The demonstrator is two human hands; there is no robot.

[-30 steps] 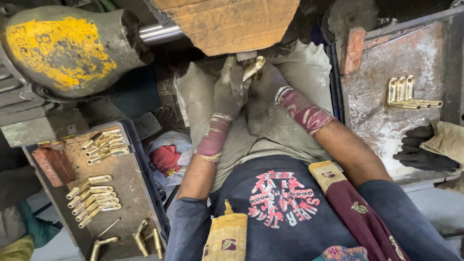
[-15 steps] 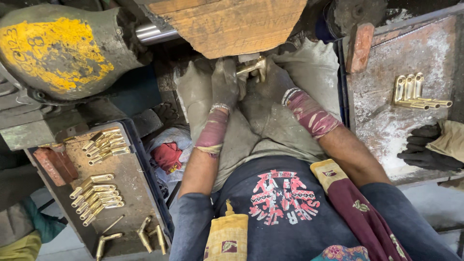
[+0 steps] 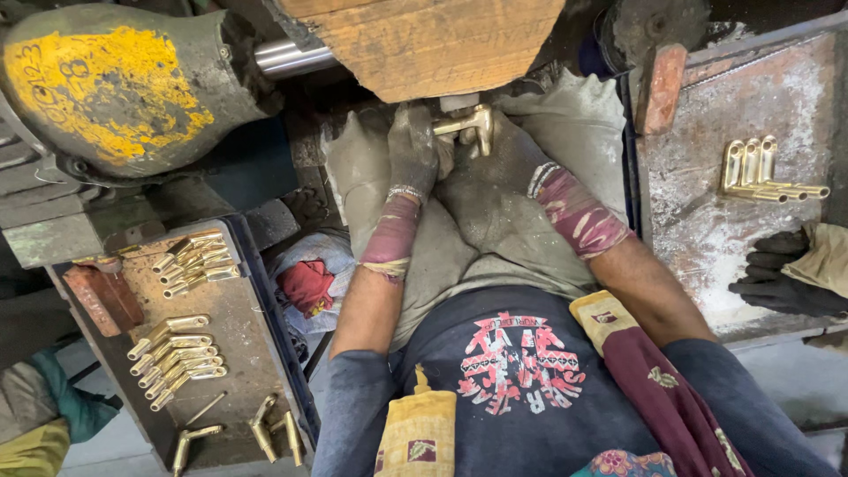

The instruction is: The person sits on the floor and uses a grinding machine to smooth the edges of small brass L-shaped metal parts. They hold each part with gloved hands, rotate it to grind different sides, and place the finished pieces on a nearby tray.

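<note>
Both my hands wear dirty grey gloves and grip one brass fitting (image 3: 468, 124) between them, right under a wooden block (image 3: 424, 44) at the top centre. My left hand (image 3: 413, 152) closes on the fitting's left end. My right hand (image 3: 505, 163) wraps around its right side from below. The fitting is angled, shiny and gold-coloured, and partly hidden by my fingers. A grey cloth (image 3: 459, 230) lies over my lap beneath the hands.
A dark tray (image 3: 256, 300) at my left holds several rows of brass fittings (image 3: 177, 358) and a brick. A dusty metal surface (image 3: 715, 230) at the right carries three fittings (image 3: 760, 172); another person's black-gloved hand (image 3: 782, 278) rests there. A yellow-painted motor housing (image 3: 115, 84) sits upper left.
My hands have kept the fitting at the wooden block, turning it slightly. The view has shifted a little; the other person's gloved hand stays at the right.
</note>
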